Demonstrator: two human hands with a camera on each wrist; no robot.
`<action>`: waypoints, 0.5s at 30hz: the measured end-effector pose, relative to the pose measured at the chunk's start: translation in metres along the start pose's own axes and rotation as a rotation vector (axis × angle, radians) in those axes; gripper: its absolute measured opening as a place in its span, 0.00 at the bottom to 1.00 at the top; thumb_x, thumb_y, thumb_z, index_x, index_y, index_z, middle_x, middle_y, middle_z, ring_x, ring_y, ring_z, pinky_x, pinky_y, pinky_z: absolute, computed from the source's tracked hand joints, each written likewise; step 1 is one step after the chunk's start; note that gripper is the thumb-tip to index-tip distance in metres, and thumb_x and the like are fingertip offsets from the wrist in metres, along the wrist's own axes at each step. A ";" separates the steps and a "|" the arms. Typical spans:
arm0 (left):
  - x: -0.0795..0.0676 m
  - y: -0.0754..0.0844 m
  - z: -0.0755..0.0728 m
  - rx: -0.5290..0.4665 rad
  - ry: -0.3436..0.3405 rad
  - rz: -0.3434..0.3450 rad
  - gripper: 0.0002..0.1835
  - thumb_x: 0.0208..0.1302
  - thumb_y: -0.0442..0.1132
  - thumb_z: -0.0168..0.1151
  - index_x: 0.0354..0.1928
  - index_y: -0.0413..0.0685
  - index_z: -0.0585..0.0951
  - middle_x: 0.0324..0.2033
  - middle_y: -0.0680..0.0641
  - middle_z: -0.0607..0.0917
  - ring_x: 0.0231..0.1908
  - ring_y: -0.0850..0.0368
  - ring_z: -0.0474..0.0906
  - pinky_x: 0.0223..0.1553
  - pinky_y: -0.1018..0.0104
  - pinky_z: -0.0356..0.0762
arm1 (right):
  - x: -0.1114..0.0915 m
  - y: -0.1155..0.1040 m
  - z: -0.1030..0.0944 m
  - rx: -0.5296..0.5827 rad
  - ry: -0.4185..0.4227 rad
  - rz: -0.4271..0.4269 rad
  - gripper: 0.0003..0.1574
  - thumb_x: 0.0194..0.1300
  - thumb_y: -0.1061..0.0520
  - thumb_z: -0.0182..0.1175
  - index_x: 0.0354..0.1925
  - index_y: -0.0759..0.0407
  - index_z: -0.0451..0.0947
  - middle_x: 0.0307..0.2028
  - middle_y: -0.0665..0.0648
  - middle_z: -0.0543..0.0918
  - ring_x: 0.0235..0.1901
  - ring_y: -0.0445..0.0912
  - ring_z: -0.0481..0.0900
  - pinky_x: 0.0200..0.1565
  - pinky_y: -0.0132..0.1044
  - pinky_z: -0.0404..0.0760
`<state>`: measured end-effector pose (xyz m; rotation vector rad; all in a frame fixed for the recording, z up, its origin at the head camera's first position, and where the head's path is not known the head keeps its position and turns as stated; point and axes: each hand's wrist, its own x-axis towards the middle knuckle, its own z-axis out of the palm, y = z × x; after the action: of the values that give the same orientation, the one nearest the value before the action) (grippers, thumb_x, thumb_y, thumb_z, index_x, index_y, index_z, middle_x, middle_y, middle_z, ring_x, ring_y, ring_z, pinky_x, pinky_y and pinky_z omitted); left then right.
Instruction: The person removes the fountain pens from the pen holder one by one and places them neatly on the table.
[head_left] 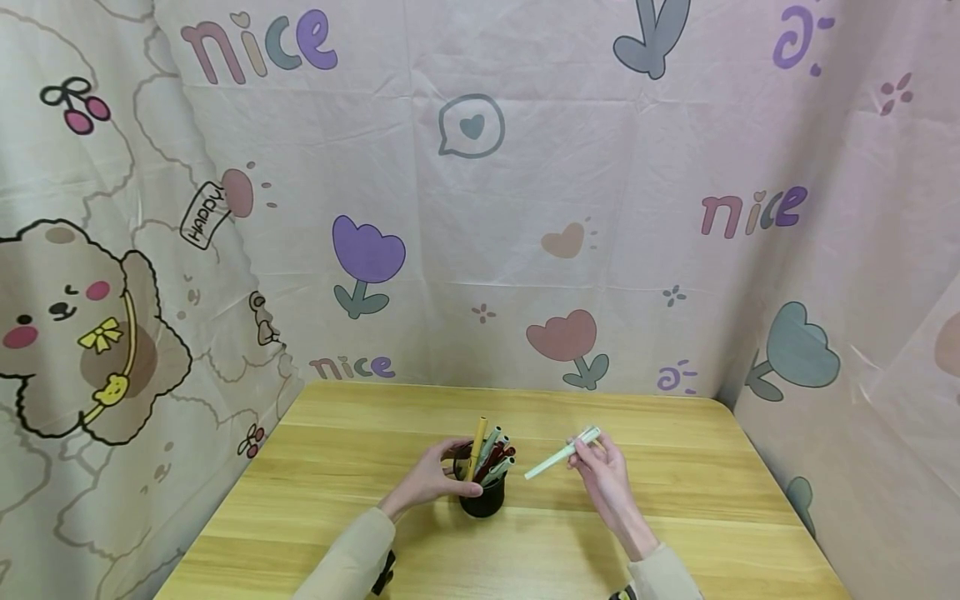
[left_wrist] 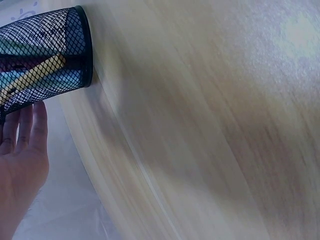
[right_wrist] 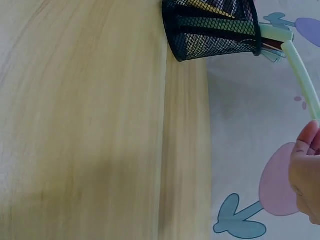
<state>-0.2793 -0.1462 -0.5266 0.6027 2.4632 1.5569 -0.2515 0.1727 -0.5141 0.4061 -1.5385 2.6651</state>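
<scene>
Gripping a black mesh pen holder (head_left: 483,500) from its left side, a person's left hand (head_left: 438,477) is curling its thumb across the front near the rim while the other fingers are reaching round the far side. The pen holder is standing upright on a wooden tabletop (head_left: 375,433). To the right of the pen holder, and well apart from the left hand, the right hand (head_left: 606,479) is pinching a pale green pen (head_left: 551,463) between thumb and fingers. The pen is slanting in the air, its lower end pointing toward the pen holder and, in the head view, showing a gap beside it. Inside the pen holder, a yellow pen (head_left: 477,446) is leaning at the left, dark red pens (head_left: 490,459) are clustering in the middle, and more pale green pens (head_left: 498,472) are tilting out at the right. Light sleeves (head_left: 348,554) are covering both forearms in front of the pen holder. Beyond the pen holder, a printed fabric backdrop (head_left: 465,217) is hanging, displaying a purple flower (head_left: 369,254) to the left of the pen holder and a pink flower (head_left: 562,336) to its right.
</scene>
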 end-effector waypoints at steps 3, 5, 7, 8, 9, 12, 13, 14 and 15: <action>0.000 0.001 0.000 -0.023 -0.002 0.000 0.46 0.51 0.44 0.80 0.71 0.47 0.69 0.65 0.38 0.75 0.63 0.39 0.73 0.64 0.46 0.79 | 0.000 0.001 -0.003 -0.029 0.027 0.033 0.11 0.76 0.68 0.48 0.47 0.56 0.75 0.40 0.48 0.84 0.34 0.35 0.80 0.40 0.24 0.83; 0.000 0.002 0.000 -0.023 -0.002 -0.001 0.46 0.51 0.44 0.80 0.71 0.47 0.69 0.66 0.38 0.75 0.64 0.39 0.73 0.64 0.45 0.79 | -0.001 0.002 -0.004 -0.065 0.062 0.067 0.11 0.76 0.67 0.50 0.46 0.55 0.78 0.40 0.47 0.83 0.34 0.35 0.79 0.40 0.24 0.82; -0.001 0.002 0.000 -0.018 0.000 -0.003 0.46 0.51 0.44 0.80 0.71 0.48 0.69 0.66 0.38 0.75 0.64 0.39 0.73 0.63 0.45 0.79 | -0.002 0.002 -0.006 -0.102 0.103 0.105 0.11 0.74 0.67 0.52 0.45 0.55 0.79 0.40 0.47 0.83 0.35 0.35 0.78 0.40 0.24 0.82; -0.001 0.002 0.000 -0.013 0.002 -0.004 0.46 0.51 0.45 0.80 0.71 0.48 0.69 0.66 0.38 0.74 0.64 0.39 0.73 0.63 0.45 0.79 | -0.002 0.003 -0.007 -0.117 0.122 0.125 0.11 0.74 0.67 0.53 0.45 0.55 0.79 0.41 0.47 0.82 0.35 0.35 0.77 0.40 0.24 0.82; -0.001 0.002 0.000 -0.006 0.003 -0.005 0.46 0.51 0.45 0.80 0.71 0.49 0.69 0.67 0.38 0.74 0.64 0.39 0.73 0.63 0.45 0.79 | -0.002 0.003 -0.008 -0.125 0.141 0.144 0.10 0.73 0.67 0.54 0.45 0.56 0.79 0.41 0.48 0.82 0.35 0.35 0.77 0.40 0.24 0.81; -0.001 0.001 0.000 0.011 0.009 -0.011 0.46 0.50 0.46 0.80 0.72 0.50 0.69 0.67 0.39 0.74 0.64 0.39 0.73 0.63 0.46 0.79 | -0.001 0.006 -0.010 -0.141 0.187 0.189 0.11 0.70 0.70 0.55 0.43 0.59 0.80 0.41 0.49 0.82 0.35 0.37 0.77 0.39 0.24 0.80; -0.001 0.001 0.000 0.014 0.011 -0.014 0.46 0.50 0.47 0.80 0.72 0.50 0.69 0.67 0.39 0.74 0.64 0.40 0.73 0.63 0.46 0.80 | -0.001 0.007 -0.011 -0.137 0.200 0.206 0.11 0.69 0.71 0.56 0.43 0.60 0.80 0.41 0.49 0.81 0.35 0.37 0.77 0.39 0.25 0.80; -0.001 0.001 0.000 0.018 0.011 -0.015 0.46 0.50 0.47 0.80 0.72 0.50 0.69 0.67 0.39 0.74 0.64 0.40 0.73 0.63 0.47 0.80 | -0.001 0.007 -0.012 -0.140 0.207 0.219 0.11 0.68 0.72 0.56 0.43 0.61 0.80 0.41 0.49 0.81 0.35 0.38 0.77 0.39 0.24 0.80; -0.001 0.000 0.000 0.022 0.011 -0.016 0.46 0.50 0.47 0.80 0.72 0.50 0.69 0.67 0.39 0.75 0.64 0.40 0.73 0.62 0.47 0.80 | 0.000 0.008 -0.013 -0.143 0.216 0.229 0.11 0.68 0.72 0.56 0.43 0.62 0.80 0.42 0.50 0.81 0.35 0.38 0.78 0.39 0.25 0.80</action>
<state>-0.2781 -0.1463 -0.5265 0.5784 2.4902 1.5338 -0.2551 0.1799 -0.5273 -0.0673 -1.7848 2.6253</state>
